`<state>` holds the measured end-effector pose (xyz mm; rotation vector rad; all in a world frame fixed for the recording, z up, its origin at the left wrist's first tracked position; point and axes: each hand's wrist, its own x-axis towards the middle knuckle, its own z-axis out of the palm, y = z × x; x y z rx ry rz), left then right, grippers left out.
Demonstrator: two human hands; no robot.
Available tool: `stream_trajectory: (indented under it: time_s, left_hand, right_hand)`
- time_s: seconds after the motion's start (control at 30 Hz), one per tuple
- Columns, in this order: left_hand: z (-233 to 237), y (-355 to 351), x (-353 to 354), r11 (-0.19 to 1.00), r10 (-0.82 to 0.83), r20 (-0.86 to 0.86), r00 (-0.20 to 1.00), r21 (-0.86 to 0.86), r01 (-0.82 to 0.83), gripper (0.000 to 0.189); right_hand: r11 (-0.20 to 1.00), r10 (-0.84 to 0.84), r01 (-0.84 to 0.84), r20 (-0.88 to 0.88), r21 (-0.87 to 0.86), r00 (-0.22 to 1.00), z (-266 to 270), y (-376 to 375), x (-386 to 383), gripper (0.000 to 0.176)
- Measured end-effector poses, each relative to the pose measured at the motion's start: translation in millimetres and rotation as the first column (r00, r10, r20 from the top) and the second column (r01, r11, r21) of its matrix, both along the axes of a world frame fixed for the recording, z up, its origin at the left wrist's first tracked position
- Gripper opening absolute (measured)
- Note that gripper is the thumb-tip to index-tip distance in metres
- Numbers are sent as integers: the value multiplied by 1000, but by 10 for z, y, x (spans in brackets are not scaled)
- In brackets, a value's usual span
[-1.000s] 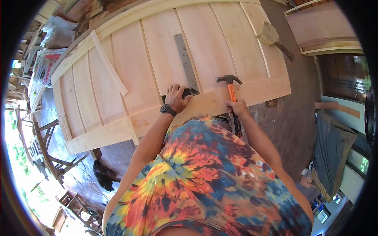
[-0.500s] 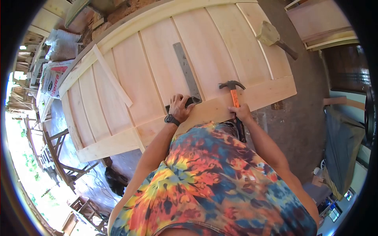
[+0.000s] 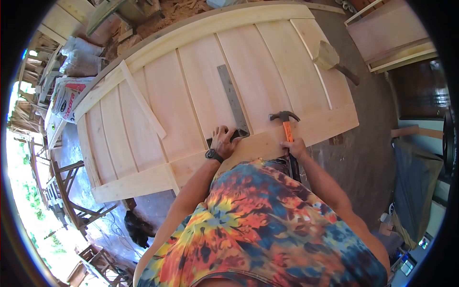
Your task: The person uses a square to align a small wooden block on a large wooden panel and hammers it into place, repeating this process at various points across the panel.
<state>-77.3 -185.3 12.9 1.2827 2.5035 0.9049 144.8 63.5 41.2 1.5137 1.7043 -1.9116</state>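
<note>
My left hand, with a black watch on its wrist, is closed on the dark stock of a try square near the close edge of a wooden panelled door. The square's long metal blade lies flat across the panels, pointing away from me. In my right hand is a claw hammer with an orange and black handle. Its head is over the door's near rail, and the fist wraps round the handle beside the door's edge.
A wooden mallet lies across the door's right end. On the left panels rests a loose thin strip. Filled sacks stand at the far left, near a wooden trestle. A dark animal is on the floor at lower left.
The whole scene sits slightly lower in the view, as the camera has tilted. Both hands keep their grips, and the square and hammer show no clear shift against the door.
</note>
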Motion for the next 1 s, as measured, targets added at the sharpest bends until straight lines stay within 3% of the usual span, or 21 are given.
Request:
stream_trajectory:
  time_s: [0.43,0.77,1.0]
  left_hand:
    - [22,-34,22,1000,10,19,1000,-9,-10,39]
    - [41,-55,32,1000,16,39,999,19,-17,37]
    - [-124,-36,48,995,73,-33,997,70,-71,42]
  right_hand:
    - [999,-19,19,-11,-26,1000,137,-39,-45,25]
    - [997,74,-74,-10,27,997,-81,10,17,23]
    - [996,65,-65,0,54,998,-52,25,-2,25]
